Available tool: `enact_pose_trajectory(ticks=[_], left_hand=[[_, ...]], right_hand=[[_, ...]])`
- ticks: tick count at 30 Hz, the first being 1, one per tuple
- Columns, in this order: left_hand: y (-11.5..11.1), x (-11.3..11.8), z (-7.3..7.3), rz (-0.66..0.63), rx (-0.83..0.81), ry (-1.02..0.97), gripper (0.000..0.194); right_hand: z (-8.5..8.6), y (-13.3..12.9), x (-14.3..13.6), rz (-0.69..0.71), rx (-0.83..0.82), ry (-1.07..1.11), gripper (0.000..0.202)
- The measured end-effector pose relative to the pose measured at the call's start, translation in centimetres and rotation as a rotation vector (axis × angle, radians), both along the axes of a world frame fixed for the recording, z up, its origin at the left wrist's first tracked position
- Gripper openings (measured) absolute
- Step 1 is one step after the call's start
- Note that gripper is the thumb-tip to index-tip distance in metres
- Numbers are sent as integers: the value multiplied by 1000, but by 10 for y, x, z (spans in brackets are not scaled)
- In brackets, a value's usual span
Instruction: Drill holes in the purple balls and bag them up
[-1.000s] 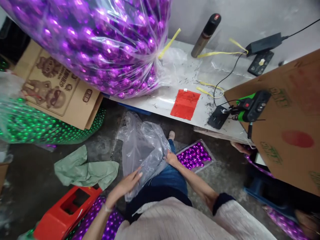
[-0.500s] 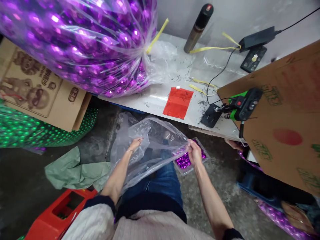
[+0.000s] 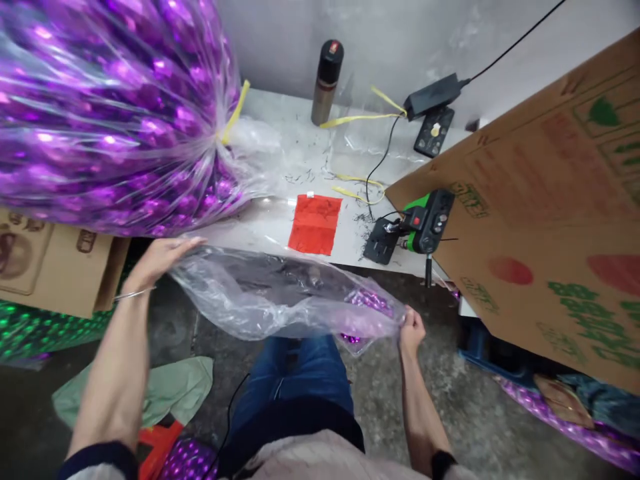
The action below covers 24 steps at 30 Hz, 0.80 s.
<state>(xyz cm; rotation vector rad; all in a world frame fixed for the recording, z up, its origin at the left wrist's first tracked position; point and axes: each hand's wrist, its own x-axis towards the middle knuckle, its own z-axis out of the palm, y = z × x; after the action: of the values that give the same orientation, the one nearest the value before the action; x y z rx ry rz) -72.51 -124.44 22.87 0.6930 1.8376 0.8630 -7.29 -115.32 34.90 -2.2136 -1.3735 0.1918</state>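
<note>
A large clear plastic bag (image 3: pixel 270 310) is stretched sideways in front of my legs. My left hand (image 3: pixel 167 257) pinches its left end near the table's front edge, wrist ringed by a thin bracelet. At the opposite end my right hand (image 3: pixel 411 328) is closed on the bag's right corner. Through the film, and just below it, show shiny purple pieces (image 3: pixel 351 339) in a container on the floor, mostly covered by the plastic.
On the white table (image 3: pixel 255 230) are a red cloth (image 3: pixel 315 225), a spray can (image 3: pixel 327 83), a green-black device (image 3: pixel 429 221) and yellow ties. A full bag of purple balls (image 3: pixel 110 133) bulges at left. A big cardboard box (image 3: pixel 540 220) stands right; a red stool (image 3: pixel 159 448) is lower left.
My hands have moved apart, the left one far out to the left and up, the right one slightly right and down. The bag is now spread wide between them. The view has shifted right.
</note>
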Motion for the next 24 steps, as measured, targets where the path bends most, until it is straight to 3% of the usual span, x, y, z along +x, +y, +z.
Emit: enact_pose_trajectory(ticks=[3, 5, 7, 9, 11, 14, 16, 18, 21, 24], left_hand=[[9, -19, 9, 124, -191, 158, 48], [28, -13, 13, 87, -246, 332, 47], [54, 12, 18, -11, -228, 580, 50], [78, 56, 21, -102, -139, 799, 58], [94, 109, 20, -257, 41, 799, 57], [104, 180, 6, -845, 295, 476, 49], [110, 206, -11, -1033, 330, 371, 49], [117, 214, -30, -1012, 284, 402, 57], [129, 203, -52, -939, 225, 477, 68], [134, 190, -62, -1023, 214, 500, 79]], right_hand=[[16, 6, 16, -9, -21, -8, 61], [11, 25, 19, -7, -44, -1, 60], [0, 52, 21, -14, -55, 9, 61], [-11, 80, 23, -31, -54, 19, 63], [-16, 100, 28, -44, -49, 28, 64], [-12, 116, 39, -57, -44, 38, 65], [-5, 118, 47, -64, -44, 39, 66], [2, 117, 55, -69, -54, 32, 67], [9, 110, 65, -68, -98, 3, 63], [9, 102, 69, -49, -195, -37, 52]])
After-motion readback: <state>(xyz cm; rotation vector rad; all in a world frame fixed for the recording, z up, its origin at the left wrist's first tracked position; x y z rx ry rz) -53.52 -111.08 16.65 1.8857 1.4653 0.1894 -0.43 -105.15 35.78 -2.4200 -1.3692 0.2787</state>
